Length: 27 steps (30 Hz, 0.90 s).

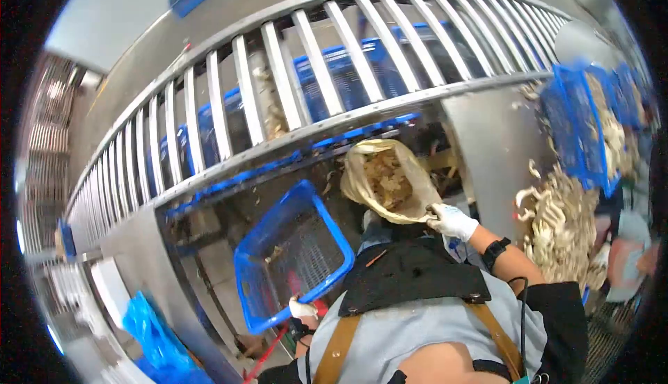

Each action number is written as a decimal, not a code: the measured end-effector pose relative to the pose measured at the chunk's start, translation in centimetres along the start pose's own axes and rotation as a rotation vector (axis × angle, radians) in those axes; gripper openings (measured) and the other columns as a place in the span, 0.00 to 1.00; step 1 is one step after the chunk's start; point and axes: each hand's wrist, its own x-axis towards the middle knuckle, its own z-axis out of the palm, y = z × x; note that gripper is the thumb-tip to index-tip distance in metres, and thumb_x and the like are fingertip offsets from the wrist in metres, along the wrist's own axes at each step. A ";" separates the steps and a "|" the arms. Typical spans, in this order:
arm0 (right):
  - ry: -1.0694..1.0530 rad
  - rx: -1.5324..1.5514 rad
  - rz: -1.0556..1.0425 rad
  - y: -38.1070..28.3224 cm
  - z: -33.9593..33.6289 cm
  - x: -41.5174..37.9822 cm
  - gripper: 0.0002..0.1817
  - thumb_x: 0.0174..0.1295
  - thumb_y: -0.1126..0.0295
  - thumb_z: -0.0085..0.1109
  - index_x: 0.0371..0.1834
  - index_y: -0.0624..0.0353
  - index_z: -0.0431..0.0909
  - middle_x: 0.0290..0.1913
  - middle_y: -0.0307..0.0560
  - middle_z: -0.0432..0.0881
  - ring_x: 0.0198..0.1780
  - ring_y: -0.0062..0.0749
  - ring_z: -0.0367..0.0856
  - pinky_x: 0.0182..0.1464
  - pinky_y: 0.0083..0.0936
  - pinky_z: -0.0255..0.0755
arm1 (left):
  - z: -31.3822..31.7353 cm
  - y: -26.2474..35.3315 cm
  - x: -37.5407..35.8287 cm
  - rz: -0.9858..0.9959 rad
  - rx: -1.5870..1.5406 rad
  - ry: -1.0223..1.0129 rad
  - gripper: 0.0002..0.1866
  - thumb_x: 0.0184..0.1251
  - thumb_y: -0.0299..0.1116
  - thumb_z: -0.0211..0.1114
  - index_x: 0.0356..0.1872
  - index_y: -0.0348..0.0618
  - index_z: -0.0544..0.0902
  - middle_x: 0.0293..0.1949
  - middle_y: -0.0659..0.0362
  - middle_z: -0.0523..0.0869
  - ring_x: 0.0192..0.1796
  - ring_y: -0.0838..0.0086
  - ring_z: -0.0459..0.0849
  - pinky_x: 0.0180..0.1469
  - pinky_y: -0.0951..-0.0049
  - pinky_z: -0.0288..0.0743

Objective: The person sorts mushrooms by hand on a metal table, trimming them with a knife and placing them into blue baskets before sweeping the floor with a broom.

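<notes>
Blue basket point(332, 224) ahead of my left hand point(302, 309), which is gripping its rim I think; right hand point(454, 222) pinching a yellowish sack point(417, 190) by the lip.

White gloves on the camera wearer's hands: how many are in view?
2. One white glove is on the right hand, gripping the rim of the cream sack; the other is on the left hand, partly hidden, at the rim of the blue plastic basket.
</notes>
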 end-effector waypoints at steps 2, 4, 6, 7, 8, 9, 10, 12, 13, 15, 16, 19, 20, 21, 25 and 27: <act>0.024 0.086 0.004 1.4 0.9 -1.8 0.23 0.58 0.55 0.56 0.47 0.66 0.74 0.44 0.66 0.81 0.49 0.59 0.79 0.49 0.45 0.72 | -1.0 1.3 1.9 -0.121 0.258 -0.151 0.13 0.59 0.46 0.58 0.25 0.48 0.74 0.21 0.61 0.73 0.22 0.70 0.69 0.28 0.67 0.67; 0.034 0.096 0.028 1.5 1.0 -4.2 0.23 0.59 0.54 0.55 0.46 0.66 0.75 0.43 0.66 0.81 0.47 0.60 0.79 0.50 0.47 0.72 | 2.8 2.5 1.5 -0.026 0.399 -0.160 0.13 0.60 0.45 0.57 0.28 0.47 0.75 0.23 0.60 0.75 0.23 0.69 0.70 0.30 0.66 0.68; 0.047 0.107 -0.008 4.2 4.2 -4.1 0.29 0.60 0.55 0.53 0.61 0.64 0.68 0.48 0.66 0.80 0.53 0.59 0.77 0.55 0.47 0.70 | 8.5 3.7 1.1 0.054 0.512 -0.215 0.12 0.62 0.44 0.57 0.30 0.45 0.75 0.25 0.59 0.76 0.25 0.69 0.72 0.32 0.66 0.69; 0.131 0.108 0.016 4.6 5.3 -3.9 0.28 0.60 0.55 0.53 0.57 0.66 0.71 0.50 0.67 0.79 0.54 0.58 0.77 0.56 0.45 0.70 | 11.0 4.1 0.6 0.089 0.559 -0.238 0.12 0.62 0.43 0.57 0.31 0.45 0.76 0.26 0.59 0.76 0.26 0.69 0.73 0.32 0.66 0.70; 0.187 0.101 0.012 4.8 6.3 -3.5 0.27 0.60 0.55 0.53 0.54 0.68 0.73 0.51 0.67 0.79 0.55 0.56 0.78 0.57 0.43 0.71 | 12.8 4.6 0.2 0.118 0.593 -0.254 0.12 0.63 0.42 0.56 0.33 0.44 0.76 0.27 0.59 0.77 0.27 0.69 0.73 0.33 0.66 0.70; 0.180 0.147 0.045 4.9 6.2 -3.5 0.27 0.60 0.55 0.53 0.54 0.68 0.73 0.51 0.67 0.79 0.54 0.56 0.78 0.57 0.43 0.71 | 13.9 4.9 -0.1 0.153 0.613 -0.255 0.12 0.64 0.42 0.56 0.34 0.43 0.76 0.28 0.58 0.77 0.28 0.69 0.74 0.34 0.65 0.71; 0.151 0.186 0.050 4.3 6.1 -3.6 0.28 0.60 0.55 0.53 0.54 0.68 0.73 0.51 0.68 0.79 0.54 0.56 0.78 0.57 0.44 0.71 | 13.9 5.5 -0.4 0.177 0.614 -0.247 0.12 0.64 0.41 0.56 0.35 0.42 0.77 0.29 0.58 0.78 0.29 0.68 0.75 0.35 0.65 0.72; 0.066 0.198 0.020 4.8 6.4 -2.4 0.25 0.60 0.56 0.53 0.50 0.68 0.73 0.47 0.69 0.80 0.49 0.58 0.80 0.51 0.46 0.73 | 11.5 6.8 -1.1 0.240 0.608 -0.198 0.12 0.66 0.40 0.55 0.37 0.41 0.77 0.31 0.57 0.79 0.30 0.68 0.76 0.37 0.65 0.73; 0.031 0.255 0.007 4.7 5.4 -2.2 0.25 0.60 0.56 0.53 0.50 0.68 0.73 0.46 0.69 0.80 0.48 0.58 0.80 0.49 0.46 0.74 | 9.4 6.9 -1.4 0.270 0.605 -0.162 0.12 0.66 0.39 0.55 0.39 0.40 0.77 0.32 0.56 0.80 0.31 0.68 0.77 0.37 0.65 0.73; 0.031 0.325 -0.069 4.7 5.5 1.1 0.23 0.60 0.57 0.54 0.49 0.67 0.73 0.45 0.69 0.80 0.46 0.58 0.81 0.48 0.45 0.74 | 4.5 8.2 -1.3 0.372 0.627 -0.114 0.12 0.68 0.38 0.55 0.41 0.39 0.78 0.34 0.56 0.81 0.33 0.68 0.78 0.39 0.64 0.75; 0.080 0.350 -0.110 5.0 6.9 3.4 0.23 0.61 0.57 0.54 0.49 0.66 0.73 0.44 0.68 0.80 0.46 0.57 0.81 0.48 0.45 0.74 | 2.3 8.3 -1.0 0.432 0.651 -0.100 0.13 0.68 0.37 0.54 0.42 0.38 0.78 0.35 0.55 0.82 0.34 0.67 0.79 0.40 0.64 0.75; 0.151 0.465 -0.174 1.5 5.2 10.0 0.19 0.63 0.60 0.52 0.49 0.65 0.74 0.44 0.66 0.81 0.45 0.57 0.80 0.47 0.44 0.73 | 0.3 8.9 -1.5 0.413 0.639 0.038 0.12 0.68 0.34 0.55 0.45 0.38 0.79 0.36 0.53 0.83 0.35 0.67 0.81 0.40 0.63 0.77; 0.259 0.495 -0.234 0.3 5.4 12.3 0.18 0.64 0.61 0.52 0.49 0.64 0.74 0.44 0.65 0.81 0.45 0.57 0.80 0.47 0.44 0.72 | 1.5 9.3 -2.8 0.340 0.583 0.119 0.11 0.66 0.32 0.57 0.45 0.39 0.79 0.36 0.52 0.83 0.34 0.67 0.81 0.39 0.62 0.78; 0.211 0.478 -0.250 -1.3 4.5 14.3 0.18 0.64 0.62 0.52 0.50 0.64 0.74 0.45 0.65 0.80 0.46 0.58 0.80 0.48 0.44 0.72 | 2.8 9.7 -4.1 0.271 0.520 0.200 0.11 0.64 0.31 0.58 0.46 0.40 0.79 0.35 0.51 0.84 0.33 0.66 0.81 0.38 0.61 0.79; 0.246 0.356 -0.301 -7.9 7.5 26.0 0.25 0.65 0.60 0.52 0.60 0.66 0.70 0.50 0.69 0.79 0.51 0.58 0.79 0.54 0.42 0.72 | 8.5 10.0 -7.6 0.441 0.305 0.207 0.20 0.62 0.28 0.58 0.57 0.43 0.75 0.46 0.56 0.81 0.40 0.64 0.81 0.38 0.62 0.79; 0.122 0.298 -0.257 -9.9 11.4 33.6 0.32 0.65 0.57 0.51 0.66 0.69 0.64 0.56 0.70 0.76 0.54 0.59 0.77 0.59 0.41 0.71 | 9.5 11.2 -7.3 0.514 0.332 0.187 0.26 0.62 0.26 0.57 0.64 0.43 0.70 0.49 0.55 0.80 0.43 0.64 0.81 0.45 0.64 0.78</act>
